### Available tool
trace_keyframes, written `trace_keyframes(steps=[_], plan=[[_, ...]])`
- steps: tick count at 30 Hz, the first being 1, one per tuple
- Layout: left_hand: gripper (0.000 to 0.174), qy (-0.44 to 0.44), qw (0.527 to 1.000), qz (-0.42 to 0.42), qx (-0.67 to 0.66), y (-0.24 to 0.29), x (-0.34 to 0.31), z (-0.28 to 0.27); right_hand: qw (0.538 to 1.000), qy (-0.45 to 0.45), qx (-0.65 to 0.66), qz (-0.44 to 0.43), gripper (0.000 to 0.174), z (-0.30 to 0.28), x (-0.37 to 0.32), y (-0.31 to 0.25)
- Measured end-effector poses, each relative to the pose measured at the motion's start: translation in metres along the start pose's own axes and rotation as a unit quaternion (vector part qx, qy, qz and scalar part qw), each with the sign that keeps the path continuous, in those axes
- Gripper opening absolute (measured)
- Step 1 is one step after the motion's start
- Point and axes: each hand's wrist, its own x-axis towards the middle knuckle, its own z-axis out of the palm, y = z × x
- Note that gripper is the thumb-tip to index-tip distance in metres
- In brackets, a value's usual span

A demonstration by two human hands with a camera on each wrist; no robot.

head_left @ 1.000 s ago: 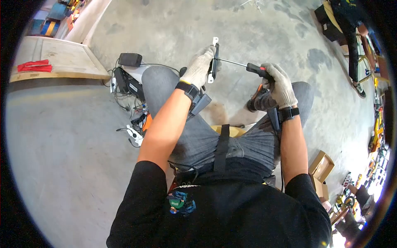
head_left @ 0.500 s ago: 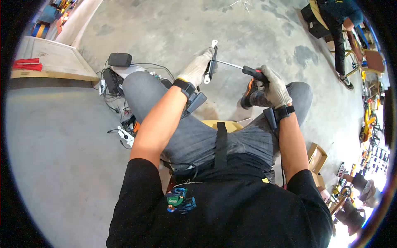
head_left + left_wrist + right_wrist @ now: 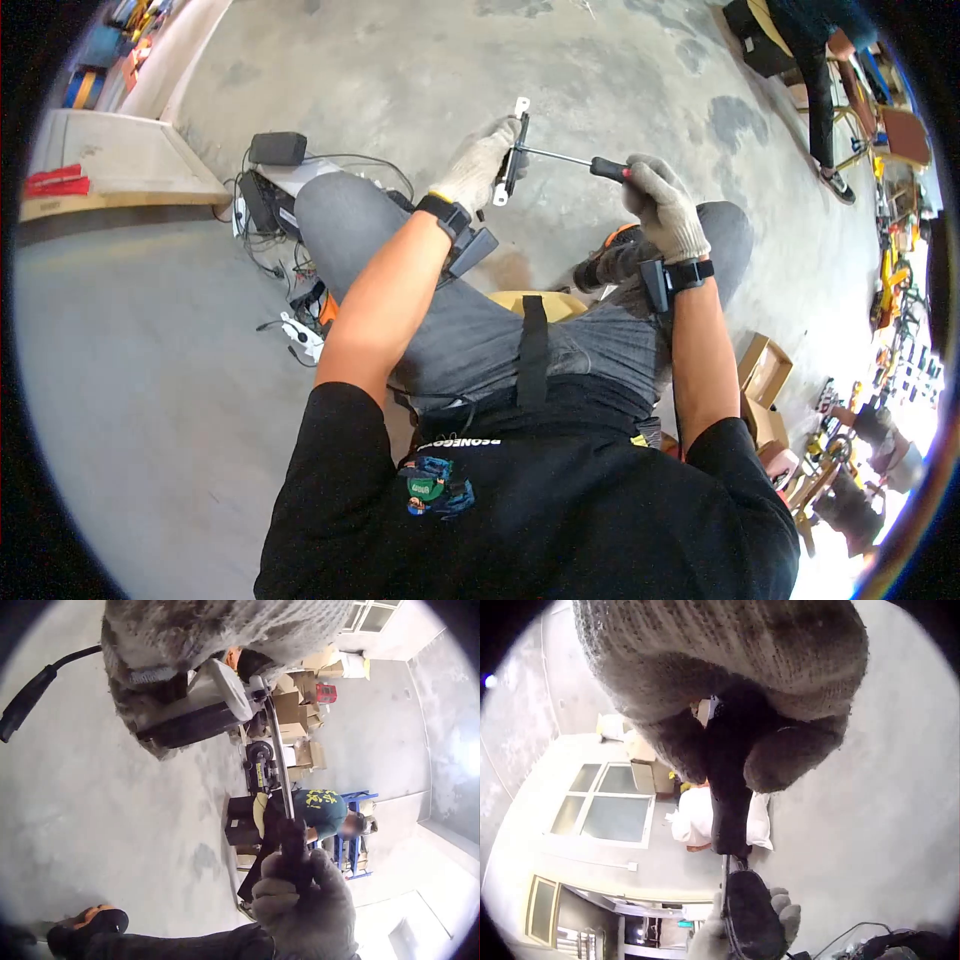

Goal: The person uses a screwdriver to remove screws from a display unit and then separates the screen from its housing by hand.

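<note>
In the head view my gloved left hand grips a narrow, flat black part with white ends. My gloved right hand holds a screwdriver with a black and red handle. Its metal shaft runs level across to the middle of the part. Seen from the left wrist, the tip meets a small screw or stud by the white end of the part. The right wrist view has my fingers wrapped round the handle, and the black part lies beyond it.
A black box-shaped device and tangled cables lie on the floor beyond the left knee. At the left stands a wooden board with red gloves on it. An open cardboard box lies at the right; another person bends over farther off.
My right hand has turned on the screwdriver handle, its fingers now nearer the handle's end. The left hand keeps hold of the part. The head view has shifted slightly.
</note>
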Motion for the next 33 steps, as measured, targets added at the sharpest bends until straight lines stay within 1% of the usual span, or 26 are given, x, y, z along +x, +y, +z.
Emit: trace_keyframes(steps=[2,3,4,6,7,8,10,14,16,17,18,21,24,25,26,28,29,30,31,32,33], plan=[[0.034,0.0,1.0,-0.011,-0.006,0.005,-0.001,-0.001,1.0,0.008,-0.013,0.017,0.039,0.0,0.002,0.002],[0.034,0.004,1.0,-0.017,-0.007,0.005,0.0,-0.003,0.999,0.012,-0.043,0.015,0.04,0.006,0.0,0.0],[0.034,0.003,1.0,-0.02,-0.003,0.003,0.001,-0.005,0.999,0.014,-0.038,0.015,0.04,0.009,-0.002,-0.002],[0.033,0.023,0.999,-0.018,-0.017,0.002,0.001,-0.009,0.993,-0.01,-0.103,0.049,0.038,0.014,-0.005,-0.007],[0.033,0.02,0.999,-0.016,-0.027,0.002,-0.001,-0.011,0.992,-0.012,-0.116,0.051,0.043,0.017,-0.009,-0.006],[0.033,0.019,0.999,-0.017,-0.025,0.002,-0.002,-0.011,0.992,-0.01,-0.113,0.051,0.043,0.018,-0.01,-0.009],[0.032,0.029,0.999,-0.036,0.004,0.001,-0.003,-0.014,0.981,0.01,-0.174,0.082,0.043,0.021,-0.01,-0.014],[0.032,0.032,0.999,-0.028,-0.017,-0.005,0.0,-0.013,0.984,-0.003,-0.169,0.049,0.038,0.016,-0.01,-0.016],[0.031,0.025,0.999,-0.021,0.004,-0.003,-0.004,-0.011,0.992,-0.008,-0.121,0.045,0.036,0.013,-0.007,-0.01],[0.031,0.03,0.999,-0.026,0.017,-0.001,-0.006,-0.011,0.996,-0.001,-0.072,0.045,0.035,0.012,-0.005,-0.007],[0.031,0.033,0.999,-0.021,0.016,-0.001,-0.004,-0.012,0.996,-0.005,-0.073,0.043,0.035,0.008,-0.002,-0.004],[0.033,0.039,0.999,-0.006,-0.008,-0.008,-0.001,-0.013,0.999,-0.043,-0.001,0.02,0.035,-0.002,0.004,0.004],[0.032,0.011,0.999,-0.024,-0.033,-0.008,0.0,-0.019,0.999,-0.04,-0.001,0.0,0.036,0.007,-0.003,-0.002],[0.032,0.007,0.999,-0.028,-0.034,-0.009,-0.002,-0.019,0.999,-0.019,-0.029,-0.015,0.039,0.017,-0.007,-0.005],[0.032,0.02,0.999,-0.016,-0.045,-0.007,-0.004,-0.02,0.999,-0.016,-0.031,-0.014,0.039,0.018,-0.013,-0.006],[0.032,0.035,0.998,0.002,-0.06,-0.001,-0.001,-0.013,0.996,-0.042,-0.072,0.04,0.047,0.017,-0.021,-0.011],[0.031,0.037,0.998,0.002,-0.051,0.0,0.0,-0.011,0.996,-0.061,-0.024,0.061,0.053,0.016,-0.021,-0.002],[0.03,0.042,0.998,-0.002,-0.042,-0.001,0.0,-0.013,0.994,-0.035,-0.033,0.096,0.049,0.015,-0.017,0.004],[0.03,0.047,0.998,-0.006,-0.043,0.001,0.0,-0.016,0.992,-0.027,-0.066,0.101,0.047,0.007,-0.007,0.013],[0.034,0.042,0.999,0.004,-0.032,0.0,-0.001,-0.018,0.989,-0.017,-0.096,0.112,0.045,-0.002,0.001,0.023],[0.038,0.034,0.999,0.007,-0.02,-0.001,-0.005,-0.018,0.994,-0.019,-0.05,0.096,0.04,0.011,-0.003,0.009]])
